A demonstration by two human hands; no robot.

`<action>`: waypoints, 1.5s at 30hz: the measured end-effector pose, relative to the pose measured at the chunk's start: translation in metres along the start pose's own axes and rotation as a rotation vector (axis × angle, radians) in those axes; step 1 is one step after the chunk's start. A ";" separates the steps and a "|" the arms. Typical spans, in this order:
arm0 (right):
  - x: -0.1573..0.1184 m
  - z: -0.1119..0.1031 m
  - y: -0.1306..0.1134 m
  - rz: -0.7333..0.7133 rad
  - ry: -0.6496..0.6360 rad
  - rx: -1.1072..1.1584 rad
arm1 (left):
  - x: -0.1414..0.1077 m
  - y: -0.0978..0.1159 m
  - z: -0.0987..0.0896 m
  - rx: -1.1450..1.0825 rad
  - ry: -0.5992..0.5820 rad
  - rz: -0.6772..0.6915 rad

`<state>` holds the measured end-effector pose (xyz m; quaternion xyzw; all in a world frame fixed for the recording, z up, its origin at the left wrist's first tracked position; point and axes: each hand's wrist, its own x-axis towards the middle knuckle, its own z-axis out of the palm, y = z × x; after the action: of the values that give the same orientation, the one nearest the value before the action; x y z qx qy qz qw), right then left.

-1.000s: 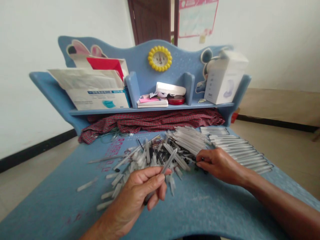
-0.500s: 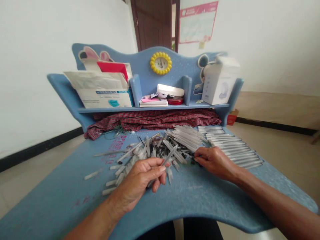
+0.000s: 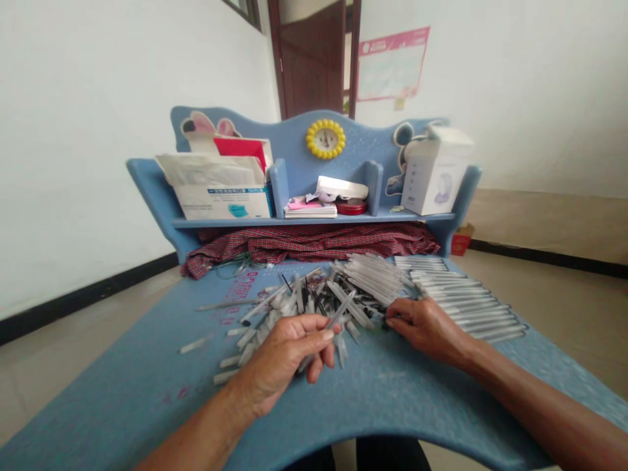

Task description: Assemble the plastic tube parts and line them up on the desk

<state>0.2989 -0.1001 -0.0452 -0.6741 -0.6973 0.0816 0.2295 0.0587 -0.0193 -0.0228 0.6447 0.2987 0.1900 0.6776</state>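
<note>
Clear thin plastic pen barrel (image 3: 338,313) sits pinched mid-length in left hand (image 3: 284,356), near the loose pile (image 3: 314,301). Looks light, stiff, a bit slick. Right hand (image 3: 426,325) fingertips nip something tiny, can't tell what.

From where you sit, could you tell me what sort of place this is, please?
Probably a room in a home, used for piecework: a child's blue desk with a toy clock, a wooden door behind, and a pile of pen parts under both hands.
</note>
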 end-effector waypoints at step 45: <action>-0.002 0.006 0.004 -0.028 -0.034 -0.281 | 0.001 0.005 -0.003 -0.041 0.118 0.027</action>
<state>0.3003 -0.1007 -0.0527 -0.6882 -0.7151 -0.0089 0.1223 0.0586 -0.0160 -0.0183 0.6223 0.3255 0.2431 0.6691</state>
